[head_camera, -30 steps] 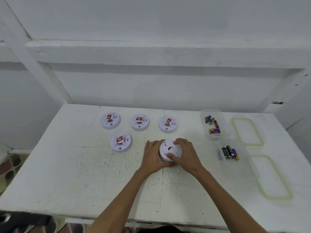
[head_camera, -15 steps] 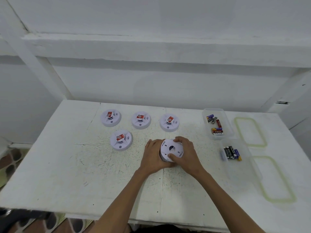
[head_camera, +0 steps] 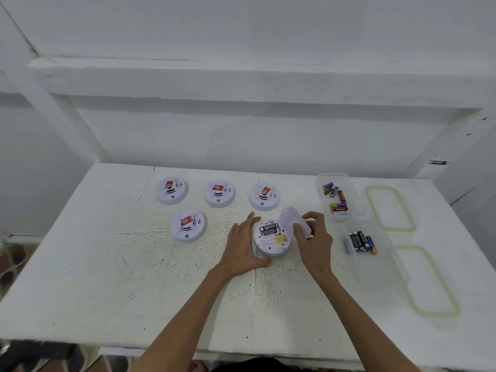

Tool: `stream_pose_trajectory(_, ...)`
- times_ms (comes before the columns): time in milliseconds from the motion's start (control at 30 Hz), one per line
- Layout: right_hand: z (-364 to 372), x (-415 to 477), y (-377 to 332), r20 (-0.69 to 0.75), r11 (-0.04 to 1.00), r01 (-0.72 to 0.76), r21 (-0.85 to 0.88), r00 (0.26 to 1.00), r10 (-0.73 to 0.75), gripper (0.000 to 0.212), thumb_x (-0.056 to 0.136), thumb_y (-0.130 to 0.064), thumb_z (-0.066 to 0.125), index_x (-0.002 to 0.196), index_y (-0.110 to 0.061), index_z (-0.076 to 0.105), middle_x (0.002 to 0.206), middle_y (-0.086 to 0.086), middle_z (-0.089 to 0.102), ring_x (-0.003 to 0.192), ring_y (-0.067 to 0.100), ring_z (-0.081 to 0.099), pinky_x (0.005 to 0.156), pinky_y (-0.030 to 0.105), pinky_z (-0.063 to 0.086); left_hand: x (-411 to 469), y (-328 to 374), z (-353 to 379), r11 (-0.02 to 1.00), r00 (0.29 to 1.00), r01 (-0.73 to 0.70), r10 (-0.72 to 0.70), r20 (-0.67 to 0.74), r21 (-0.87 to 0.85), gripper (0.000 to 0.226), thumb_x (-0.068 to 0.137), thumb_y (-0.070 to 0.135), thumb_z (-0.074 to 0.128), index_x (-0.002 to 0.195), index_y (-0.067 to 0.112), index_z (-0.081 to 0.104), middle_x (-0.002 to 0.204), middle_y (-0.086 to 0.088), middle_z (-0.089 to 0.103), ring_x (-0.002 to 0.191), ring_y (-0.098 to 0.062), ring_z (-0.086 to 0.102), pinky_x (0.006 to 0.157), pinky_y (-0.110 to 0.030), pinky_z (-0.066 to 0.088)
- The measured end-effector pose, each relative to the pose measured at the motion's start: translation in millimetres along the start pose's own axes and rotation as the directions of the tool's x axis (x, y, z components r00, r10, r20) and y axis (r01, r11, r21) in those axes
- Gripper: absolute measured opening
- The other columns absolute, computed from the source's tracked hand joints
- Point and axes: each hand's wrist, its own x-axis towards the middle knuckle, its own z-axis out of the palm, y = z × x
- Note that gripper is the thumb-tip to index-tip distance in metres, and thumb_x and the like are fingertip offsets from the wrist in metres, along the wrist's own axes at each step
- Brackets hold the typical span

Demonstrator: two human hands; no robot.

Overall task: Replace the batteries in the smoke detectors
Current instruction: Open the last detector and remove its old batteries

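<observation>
One smoke detector (head_camera: 271, 241) open on the desk (head_camera: 107, 277), cover (head_camera: 288, 220) held beside it

Both hands are busy at the middle of the desk. The left hand (head_camera: 241, 247) grasps the smoke detector by its left rim, with the fingers lying along the far-left side and the thumb curled round the near edge. The smoke detector lies back-up on the desk between the two hands. Its battery bay (head_camera: 269, 229) is uncovered, with dark cells seated in it, and a yellow label (head_camera: 280, 239) sits just nearer than the bay.

The right hand (head_camera: 314, 244) pinches the round white cover, thumb on the near face and fingers behind it. The cover stands tilted on edge over the smoke detector's right rim. Whether the two touch cannot be told.

Four closed detectors lie face-up on the desk, each with a red-and-white tag on top. Three form a row beyond the hands: one far to the left (head_camera: 171, 190), one in the middle (head_camera: 219, 193) and one just beyond the left fingertips (head_camera: 264, 196). The fourth (head_camera: 188, 225) lies to the left of the left hand.

To the right of the right hand are two clear tubs. The farther tub (head_camera: 354, 200) holds mixed loose batteries (head_camera: 339, 208), some red. The nearer tub (head_camera: 386, 261) holds a row of black batteries (head_camera: 359, 241). Farther right lie two clear lids with green seals, one (head_camera: 390, 209) beside the farther tub and one (head_camera: 429, 281) beside the nearer tub.
</observation>
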Motion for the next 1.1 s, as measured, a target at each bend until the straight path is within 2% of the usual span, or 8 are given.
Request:
stream_pose_trajectory(100, -3, 2, 9, -0.060, 0.997, -0.046, -0.058, 0.997, 0.043, 0.018, 0.096, -0.020, 0.061, 0.111, -0.024, 0.051, 0.082, -0.004, 0.063, 0.068, 0.008, 0.060, 0.056, 0.011, 0.041, -2, 3, 1, 0.994, 0.993, 0.082, -0.087, -0.084, -0.068, 0.124, 0.045, 0.079, 0.085, 0.146, 0.027, 0.034, 0.135, 0.015, 0.044, 0.124, -0.012, 0.041, 0.110, -0.043, 0.037)
stream_pose_trajectory(200, -4, 0, 21, -0.059, 0.984, -0.053, -0.168, 0.997, 0.044, 0.014, 0.098, -0.020, 0.057, 0.111, -0.019, 0.056, 0.086, 0.000, 0.065, 0.073, 0.013, 0.060, 0.058, 0.010, 0.040, -5, 9, 2, 0.997, 0.983, 0.034, -0.045, -0.181, -0.064, 0.097, 0.048, 0.076, 0.087, 0.126, 0.032, 0.050, 0.116, 0.020, 0.051, 0.108, 0.001, 0.043, 0.096, -0.041, 0.043)
stream_pose_trajectory(367, -6, -5, 36, -0.049, 0.893, -0.035, -0.449, 0.999, 0.014, 0.031, 0.093, -0.021, 0.061, 0.124, -0.016, 0.059, 0.114, 0.004, 0.065, 0.108, 0.024, 0.053, 0.080, 0.025, 0.038, -8, 6, 1, 0.993, 0.983, -0.004, -0.018, -0.182, -0.118, 0.089, 0.061, 0.064, 0.087, 0.135, 0.030, 0.051, 0.122, 0.021, 0.057, 0.112, -0.004, 0.052, 0.099, -0.041, 0.045)
stream_pose_trajectory(567, -2, -5, 38, -0.081, 0.841, 0.001, -0.540, 0.995, -0.053, 0.026, 0.088, -0.017, 0.066, 0.114, -0.016, 0.068, 0.131, 0.004, 0.060, 0.121, 0.027, 0.046, 0.085, 0.033, 0.047, -12, 14, -2, 0.993, 0.984, -0.053, 0.034, -0.174, -0.105, 0.081, 0.066, 0.050, 0.084, 0.137, 0.038, 0.046, 0.121, 0.038, 0.048, 0.112, 0.007, 0.048, 0.100, -0.033, 0.041)
stream_pose_trajectory(667, 4, 0, 33, 0.043, 0.866, 0.180, -0.466, 0.983, -0.181, 0.022, 0.089, -0.015, 0.066, 0.111, -0.015, 0.068, 0.123, 0.002, 0.064, 0.118, 0.025, 0.049, 0.091, 0.041, 0.052, -12, 14, -3, 0.993, 0.983, -0.057, 0.039, -0.180, -0.100, 0.082, 0.066, 0.052, 0.082, 0.137, 0.040, 0.044, 0.122, 0.037, 0.049, 0.112, 0.005, 0.048, 0.100, -0.034, 0.042)
stream_pose_trajectory(800, 16, 8, 18, 0.246, 0.859, 0.363, -0.361, 0.926, -0.287, 0.020, 0.093, -0.025, 0.062, 0.112, -0.019, 0.065, 0.133, 0.001, 0.058, 0.123, 0.018, 0.049, 0.096, 0.027, 0.044, -11, 20, -4, 0.992, 0.982, -0.052, 0.029, -0.187, -0.118, 0.078, 0.066, 0.059, 0.087, 0.132, 0.047, 0.046, 0.122, 0.037, 0.054, 0.111, 0.003, 0.053, 0.099, -0.031, 0.042)
stream_pose_trajectory(900, 30, 22, 3, 0.444, 0.792, 0.479, -0.378, 0.845, -0.299, 0.021, 0.093, -0.030, 0.059, 0.112, -0.021, 0.063, 0.134, -0.001, 0.056, 0.122, 0.019, 0.049, 0.089, 0.027, 0.045, -10, 17, -3, 0.992, 0.985, -0.034, 0.013, -0.172, -0.119, 0.079, 0.067, 0.060, 0.087, 0.133, 0.035, 0.053, 0.124, 0.027, 0.059, 0.111, 0.001, 0.053, 0.099, -0.038, 0.044)
stream_pose_trajectory(1100, 52, 42, -26, 0.482, 0.807, 0.277, -0.522, 0.876, 0.011, 0.028, 0.086, -0.032, 0.061, 0.108, -0.014, 0.060, 0.096, 0.006, 0.070, 0.085, 0.023, 0.064, 0.072, 0.033, 0.053, -9, 15, -1, 0.993, 0.985, -0.006, -0.014, -0.171, -0.118, 0.081, 0.063, 0.060, 0.089, 0.132, 0.034, 0.055, 0.120, 0.031, 0.058, 0.110, 0.005, 0.053, 0.100, -0.037, 0.043)
